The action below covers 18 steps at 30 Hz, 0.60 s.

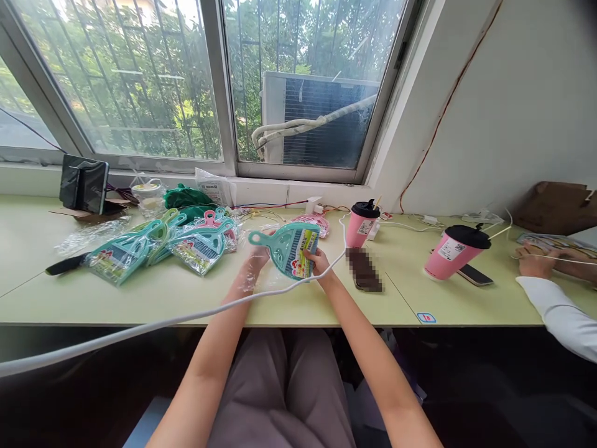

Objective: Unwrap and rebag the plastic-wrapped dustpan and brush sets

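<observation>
A teal mini dustpan (278, 247) with a small brush, blue-bristled and carrying a yellow printed label (305, 252), is held up over the table in front of me. My right hand (319, 262) grips its right edge, thumb on the label. Behind the handle end is my left hand (257, 256), closed around a crinkled clear plastic bag (247, 280); its fingertips are partly hidden. To the left lie several bagged dustpan sets (198, 246), mostly teal, some green and pink. Behind the held dustpan a pink one (311, 222) shows in part.
A white cable (186, 317) crosses the view in front of my wrists. On the right stand two pink cups (361, 227) with black lids, and two phones (366, 270) lie by them. A black-handled tool (65, 266) and propped tablet (84, 183) are left. Another person's hands (536, 261) are far right.
</observation>
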Each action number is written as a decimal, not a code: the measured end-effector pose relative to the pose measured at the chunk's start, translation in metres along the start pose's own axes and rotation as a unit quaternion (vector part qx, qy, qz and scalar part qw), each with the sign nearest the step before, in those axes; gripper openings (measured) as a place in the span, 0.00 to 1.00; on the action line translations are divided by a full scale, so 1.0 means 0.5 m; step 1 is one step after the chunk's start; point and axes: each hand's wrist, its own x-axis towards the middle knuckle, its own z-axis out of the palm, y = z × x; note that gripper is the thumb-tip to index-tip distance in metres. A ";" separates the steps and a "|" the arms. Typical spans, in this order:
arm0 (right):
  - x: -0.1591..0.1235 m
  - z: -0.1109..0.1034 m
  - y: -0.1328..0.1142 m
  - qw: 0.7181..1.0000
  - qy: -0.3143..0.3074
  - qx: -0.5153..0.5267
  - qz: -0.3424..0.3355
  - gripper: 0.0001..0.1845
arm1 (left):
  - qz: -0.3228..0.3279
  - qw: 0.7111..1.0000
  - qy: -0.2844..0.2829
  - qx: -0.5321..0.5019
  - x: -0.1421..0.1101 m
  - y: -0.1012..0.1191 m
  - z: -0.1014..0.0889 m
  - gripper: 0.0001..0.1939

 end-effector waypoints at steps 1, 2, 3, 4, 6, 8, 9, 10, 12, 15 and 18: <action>0.007 -0.008 -0.001 0.999 0.033 0.008 -0.013 0.18 | -0.002 1.000 0.005 -0.015 0.019 0.007 -0.007 0.25; 0.014 -0.015 -0.001 0.998 0.064 0.015 -0.022 0.17 | -0.004 0.999 0.006 -0.037 0.035 0.015 -0.016 0.27; 0.020 -0.021 -0.001 0.995 0.092 0.020 -0.026 0.16 | -0.008 0.997 0.004 -0.071 0.045 0.022 -0.025 0.28; 0.025 -0.026 -0.001 0.993 0.114 0.025 -0.025 0.16 | -0.014 0.993 -0.010 -0.115 0.051 0.028 -0.033 0.30; 0.031 -0.034 0.002 0.990 0.137 0.034 -0.018 0.15 | -0.023 0.981 -0.054 -0.184 0.051 0.038 -0.044 0.33; 0.033 -0.035 0.005 0.989 0.140 0.041 -0.012 0.15 | -0.026 0.974 -0.103 -0.201 0.040 0.045 -0.044 0.35; 0.032 -0.034 0.006 0.990 0.137 0.041 -0.008 0.15 | -0.027 0.973 -0.121 -0.193 0.033 0.047 -0.040 0.35; 0.031 -0.032 0.006 0.990 0.133 0.040 -0.001 0.15 | -0.026 0.974 -0.132 -0.182 0.027 0.050 -0.035 0.34; 0.025 -0.025 0.004 0.993 0.113 0.030 0.020 0.14 | -0.024 0.977 -0.137 -0.162 0.018 0.053 -0.021 0.32; 0.011 -0.010 -0.004 0.997 0.056 0.009 0.046 0.14 | -0.011 0.977 -0.143 -0.159 0.009 0.057 -0.009 0.34; -0.004 0.004 -0.014 0.999 0.018 -0.004 0.039 0.15 | 0.003 0.971 -0.166 -0.172 0.002 0.058 -0.007 0.37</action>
